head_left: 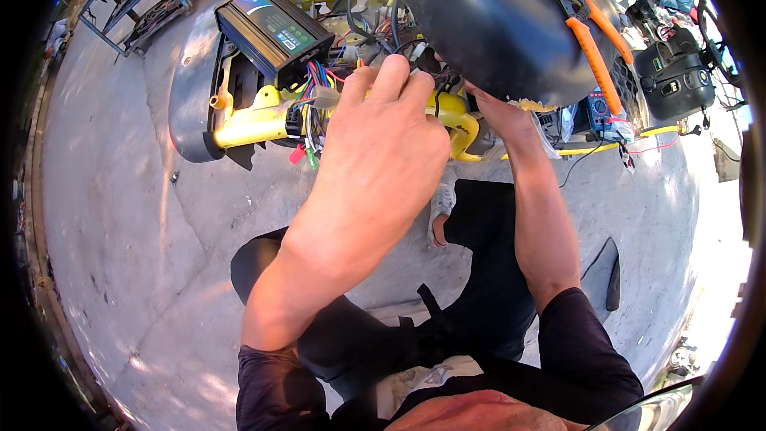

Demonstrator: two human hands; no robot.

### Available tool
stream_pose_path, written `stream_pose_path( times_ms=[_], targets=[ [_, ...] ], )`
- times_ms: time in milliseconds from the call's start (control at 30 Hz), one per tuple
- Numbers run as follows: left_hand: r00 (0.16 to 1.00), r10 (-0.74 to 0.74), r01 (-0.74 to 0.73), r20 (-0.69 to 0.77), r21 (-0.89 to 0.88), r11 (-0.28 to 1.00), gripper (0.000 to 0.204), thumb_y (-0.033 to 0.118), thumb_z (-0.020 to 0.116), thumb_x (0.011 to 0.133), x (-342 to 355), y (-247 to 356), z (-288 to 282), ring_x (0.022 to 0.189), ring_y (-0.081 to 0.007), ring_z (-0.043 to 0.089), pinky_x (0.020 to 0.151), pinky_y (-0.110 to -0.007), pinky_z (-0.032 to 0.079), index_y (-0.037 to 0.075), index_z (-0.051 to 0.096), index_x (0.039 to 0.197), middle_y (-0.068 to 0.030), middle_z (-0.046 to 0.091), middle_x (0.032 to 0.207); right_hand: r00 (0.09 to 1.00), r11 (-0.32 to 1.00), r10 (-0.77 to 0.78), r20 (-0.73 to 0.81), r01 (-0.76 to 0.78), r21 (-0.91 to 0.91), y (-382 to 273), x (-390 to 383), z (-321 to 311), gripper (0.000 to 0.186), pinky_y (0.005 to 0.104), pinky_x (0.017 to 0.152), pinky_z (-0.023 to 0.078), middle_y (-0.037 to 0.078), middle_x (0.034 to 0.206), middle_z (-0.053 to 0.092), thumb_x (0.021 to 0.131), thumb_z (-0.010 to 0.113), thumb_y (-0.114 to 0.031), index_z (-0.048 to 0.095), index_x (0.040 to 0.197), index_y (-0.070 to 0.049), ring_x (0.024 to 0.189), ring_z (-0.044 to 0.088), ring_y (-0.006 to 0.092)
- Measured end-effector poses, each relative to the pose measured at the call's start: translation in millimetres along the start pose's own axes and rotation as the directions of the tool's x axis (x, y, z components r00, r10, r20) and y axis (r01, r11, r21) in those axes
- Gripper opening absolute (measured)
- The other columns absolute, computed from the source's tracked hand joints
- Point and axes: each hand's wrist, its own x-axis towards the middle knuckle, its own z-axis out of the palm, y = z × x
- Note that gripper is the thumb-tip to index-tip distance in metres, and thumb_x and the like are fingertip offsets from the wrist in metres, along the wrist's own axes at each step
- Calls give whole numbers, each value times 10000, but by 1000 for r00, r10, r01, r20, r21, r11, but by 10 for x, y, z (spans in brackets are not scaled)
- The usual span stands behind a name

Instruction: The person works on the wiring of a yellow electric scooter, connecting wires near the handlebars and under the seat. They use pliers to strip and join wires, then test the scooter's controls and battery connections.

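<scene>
My left hand point(375, 132) reaches over the yellow frame point(255, 128) of a small vehicle, into its tangle of wires. The fingers are bent and closed; whatever is between them is hidden behind the hand. My right hand point(496, 110) reaches under the edge of a black seat point(495, 24), which hides its fingers. Left of my left hand, a black controller box point(275, 32) with a printed label rests on the frame. Coloured wires point(307, 94) run from it, and red and green connectors point(305, 156) hang below the frame.
Pliers with orange handles point(594, 60) lie on the seat. To the right are a multimeter point(600, 110) and a black rounded case point(677, 80) among cluttered parts. A metal cart point(144, 4) stands at the far left. On the concrete floor lies a dark flat piece point(610, 275).
</scene>
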Motion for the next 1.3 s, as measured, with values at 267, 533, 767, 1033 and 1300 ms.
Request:
stream_pose_path(
  times_ms=[267, 533, 767, 1033, 1300],
  targets=[
    [1000, 14, -14, -9, -44, 999, 69, 59, 684, 766, -16, -75, -3, 1041, -285, 552, 939, -406, 481, -10, 686, 765, -89, 593, 983, 983, 982, -155, -95, 143, -123, -101, 57, -117, 253, 352, 758, 548, 28, 925, 712, 803, 729, 30, 761, 1016, -103, 831, 677, 228],
    [999, 25, -22, 30, -88, 996, 114, 99, 766, 798, -21, -123, -50, 1055, -282, 555, 948, -405, 485, -7, 726, 808, -79, 600, 1010, 999, 999, -15, -37, 16, 36, -20, -60, -74, 208, 367, 765, 551, 31, 930, 712, 845, 740, -17, 753, 1042, -80, 831, 673, 189],
    [999, 26, -23, 41, -90, 996, 122, 109, 779, 803, -22, -135, -58, 1059, -278, 549, 951, -407, 484, -5, 738, 820, -76, 601, 1015, 996, 991, -75, 50, 80, -104, -23, -71, -135, 201, 362, 820, 544, 27, 1006, 731, 914, 708, -46, 763, 1096, -112, 907, 684, 200],
    [998, 19, -15, 58, -79, 997, 123, 107, 782, 800, -23, -124, -48, 1055, -277, 547, 946, -409, 484, -3, 730, 810, -73, 597, 1015, 986, 984, -167, 7, 166, 61, -187, 136, -267, 239, 388, 799, 550, 55, 956, 723, 839, 709, -2, 780, 1049, -93, 883, 692, 266],
    [999, 19, -15, 37, -93, 996, 119, 109, 776, 807, -8, -140, -28, 1049, -274, 548, 935, -408, 484, 2, 723, 805, -70, 596, 1009, 996, 978, -84, 28, 88, -190, -216, 57, -229, 238, 394, 849, 547, 57, 987, 724, 825, 708, -18, 779, 1035, -103, 932, 693, 274]
  ],
)
